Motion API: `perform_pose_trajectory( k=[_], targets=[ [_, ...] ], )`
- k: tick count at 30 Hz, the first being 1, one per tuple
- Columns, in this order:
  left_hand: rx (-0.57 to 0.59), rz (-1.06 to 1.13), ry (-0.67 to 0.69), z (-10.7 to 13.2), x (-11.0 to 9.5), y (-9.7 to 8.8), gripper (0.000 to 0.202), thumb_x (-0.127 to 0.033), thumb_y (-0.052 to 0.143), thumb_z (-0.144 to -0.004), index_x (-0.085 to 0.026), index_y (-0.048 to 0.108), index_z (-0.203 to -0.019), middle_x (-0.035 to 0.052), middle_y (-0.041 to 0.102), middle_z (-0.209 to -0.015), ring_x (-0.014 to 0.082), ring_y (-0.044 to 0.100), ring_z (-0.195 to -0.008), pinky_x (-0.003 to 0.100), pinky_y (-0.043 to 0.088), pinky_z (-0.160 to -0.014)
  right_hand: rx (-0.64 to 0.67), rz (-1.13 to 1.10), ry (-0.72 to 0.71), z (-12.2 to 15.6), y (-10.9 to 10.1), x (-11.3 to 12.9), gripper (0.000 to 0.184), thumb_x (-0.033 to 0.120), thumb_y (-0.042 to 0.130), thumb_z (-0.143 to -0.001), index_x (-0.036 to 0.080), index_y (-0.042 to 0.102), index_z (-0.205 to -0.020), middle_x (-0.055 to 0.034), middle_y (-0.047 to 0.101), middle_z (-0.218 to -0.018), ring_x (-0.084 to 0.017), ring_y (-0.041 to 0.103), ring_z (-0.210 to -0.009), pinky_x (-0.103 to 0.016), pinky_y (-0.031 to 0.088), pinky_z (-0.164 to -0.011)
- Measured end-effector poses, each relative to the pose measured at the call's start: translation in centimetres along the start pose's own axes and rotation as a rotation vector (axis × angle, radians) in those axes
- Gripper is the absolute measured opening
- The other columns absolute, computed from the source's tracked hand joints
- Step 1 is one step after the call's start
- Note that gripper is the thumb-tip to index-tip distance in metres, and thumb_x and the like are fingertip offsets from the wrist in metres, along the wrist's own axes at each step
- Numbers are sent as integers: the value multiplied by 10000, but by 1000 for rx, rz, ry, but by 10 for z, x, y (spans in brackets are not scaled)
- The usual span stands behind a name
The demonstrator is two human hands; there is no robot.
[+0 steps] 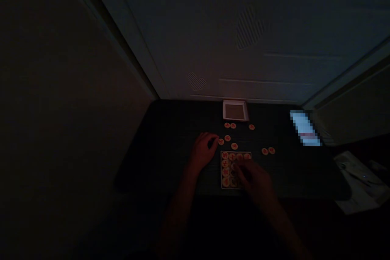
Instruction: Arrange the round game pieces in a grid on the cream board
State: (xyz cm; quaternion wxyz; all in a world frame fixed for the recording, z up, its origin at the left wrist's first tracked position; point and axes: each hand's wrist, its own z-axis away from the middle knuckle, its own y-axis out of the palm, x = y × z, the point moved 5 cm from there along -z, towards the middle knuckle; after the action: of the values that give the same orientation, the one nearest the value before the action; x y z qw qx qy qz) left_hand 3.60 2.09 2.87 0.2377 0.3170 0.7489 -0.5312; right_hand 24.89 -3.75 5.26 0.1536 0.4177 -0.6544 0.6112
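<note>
Near the table's front edge lies a shallow box [221, 170] holding rows of round Chinese chess pieces with mostly red characters. My right hand [257, 176] is over its right side, thumb and fingers pinched at a Chinese chess piece [234, 166] in the second row; it hides several others. My left hand [204, 148] rests left of the box, fingers curled, with the fingertips at the edge of a loose piece [221, 141]. Whether something is inside those fingers is hidden. Close by lie two more loose pieces, one farther back [227, 138] and one just behind the box [234, 146].
A pale tray-like lid [235, 120] stands at the table's back, with a pair of pieces [230, 125] and a single piece [251, 127] before it. Two pieces [268, 151] lie to the right. A lit, blurred screen [305, 128] is at the right edge of the dark table [164, 146].
</note>
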Motion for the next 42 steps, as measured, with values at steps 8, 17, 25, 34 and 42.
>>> perform_pose_trajectory(
  k=[8, 17, 25, 34, 42],
  targets=[
    [2, 3, 8, -1, 0, 0, 96, -262, 596, -990, -244, 686, -1016, 27, 735, -1000, 209, 665, -958, 375, 534, -892, 46, 40, -135, 12, 0, -4, 290, 237, 584, -975, 309, 711, -1225, -71, 740, -1172, -275, 699, -1087, -495, 596, -966],
    [17, 4, -1, 0, 1, 0, 106, -256, 585, -994, -244, 685, -1025, 29, 731, -1029, 212, 660, -996, 374, 530, -908, -29, 103, -179, 7, 5, -1, 260, 192, 598, -975, 265, 723, -1191, -82, 745, -1110, -258, 705, -1028, -449, 619, -910],
    [12, 2, -7, 0, 2, 0, 99, -262, 598, -986, -250, 690, -1019, 27, 732, -1018, 214, 666, -985, 373, 540, -887, -53, 148, -180, 7, 10, -3, 264, 210, 604, -978, 270, 700, -1216, -87, 728, -1154, -269, 685, -1078, -455, 603, -939],
    [17, -10, -5, 0, 1, -1, 95, -247, 599, -986, -242, 691, -1009, 27, 735, -1012, 211, 660, -986, 369, 534, -891, -180, 202, -104, 2, -26, -21, 201, 315, 571, -996, 262, 719, -1121, -83, 734, -1046, -254, 685, -966, -434, 590, -869],
    [5, -21, -4, 0, 2, 0, 96, -259, 603, -987, -240, 694, -1014, 25, 732, -991, 207, 667, -957, 369, 538, -887, -248, 460, -52, -14, -64, -85, 338, 400, 579, -975, 226, 675, -1249, -144, 668, -1290, -335, 588, -1207, -548, 484, -1008]
  ],
)
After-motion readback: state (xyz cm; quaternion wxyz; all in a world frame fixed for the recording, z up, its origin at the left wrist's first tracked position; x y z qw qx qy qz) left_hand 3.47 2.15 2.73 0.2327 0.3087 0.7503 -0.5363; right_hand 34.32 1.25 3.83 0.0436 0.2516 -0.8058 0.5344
